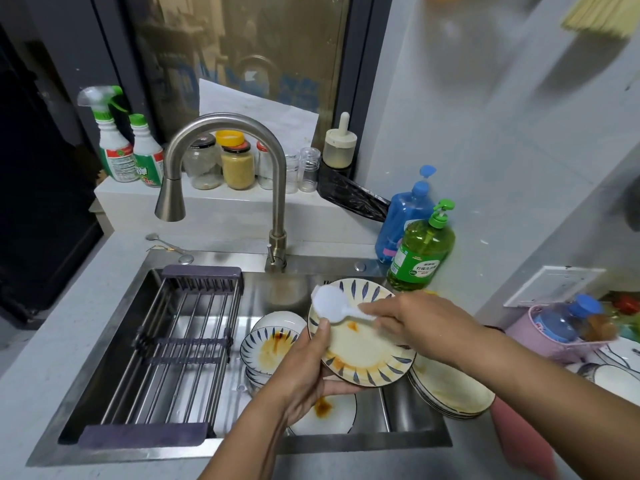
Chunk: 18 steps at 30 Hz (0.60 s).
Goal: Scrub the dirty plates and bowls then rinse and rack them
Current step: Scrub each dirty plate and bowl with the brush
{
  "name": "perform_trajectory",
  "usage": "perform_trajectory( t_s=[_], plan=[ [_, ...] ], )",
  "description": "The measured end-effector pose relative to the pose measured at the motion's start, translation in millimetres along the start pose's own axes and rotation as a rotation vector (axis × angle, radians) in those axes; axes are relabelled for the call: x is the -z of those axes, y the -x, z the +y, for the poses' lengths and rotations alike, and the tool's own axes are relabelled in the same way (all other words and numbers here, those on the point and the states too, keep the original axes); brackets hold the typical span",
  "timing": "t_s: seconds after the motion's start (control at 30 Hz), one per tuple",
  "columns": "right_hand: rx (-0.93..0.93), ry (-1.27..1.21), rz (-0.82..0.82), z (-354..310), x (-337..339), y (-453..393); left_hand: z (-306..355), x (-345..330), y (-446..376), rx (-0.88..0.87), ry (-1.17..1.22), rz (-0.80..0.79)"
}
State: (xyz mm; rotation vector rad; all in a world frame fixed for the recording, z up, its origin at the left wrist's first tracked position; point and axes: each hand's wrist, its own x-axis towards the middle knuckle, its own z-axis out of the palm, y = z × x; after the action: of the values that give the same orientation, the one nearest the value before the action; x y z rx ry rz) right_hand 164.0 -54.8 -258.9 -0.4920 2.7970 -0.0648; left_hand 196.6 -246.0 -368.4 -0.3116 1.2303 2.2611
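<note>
The glazed, leaf-rimmed plate [363, 344], streaked with orange sauce, tilts above the steel sink [263, 296]. The left hand [304, 372] grips its near-left rim, thumb on top. The right hand [412, 323] pinches a white plastic scrub brush [332, 304] whose handle runs rightward, head on the plate's upper face. Stained bowls [270, 344] lie below.

The plate [363, 344] I hold is cream with dark blue leaf strokes round its rim and orange-brown smears. My scoop [330, 304] is white. At the counter's [86, 306] back right stand green [420, 252] and blue [403, 220] soap bottles.
</note>
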Motion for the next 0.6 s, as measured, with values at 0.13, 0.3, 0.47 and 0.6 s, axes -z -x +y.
perform_trajectory(
  t_s=[0.13, 0.3, 0.47, 0.6],
  plan=[
    [-0.027, 0.156, 0.058, 5, -4, 1, 0, 4, 0, -0.023, 0.006, 0.006],
    [-0.183, 0.265, -0.025, 16, -1, 12, 8, 6, -1, -0.197, 0.016, 0.142],
    [-0.109, -0.089, -0.217, -11, 1, 27, 9, 3, -7, -0.254, -0.004, 0.250],
    [-0.110, -0.090, -0.216, -18, -3, 25, 12, 1, -8, -0.253, 0.001, 0.258]
  ],
)
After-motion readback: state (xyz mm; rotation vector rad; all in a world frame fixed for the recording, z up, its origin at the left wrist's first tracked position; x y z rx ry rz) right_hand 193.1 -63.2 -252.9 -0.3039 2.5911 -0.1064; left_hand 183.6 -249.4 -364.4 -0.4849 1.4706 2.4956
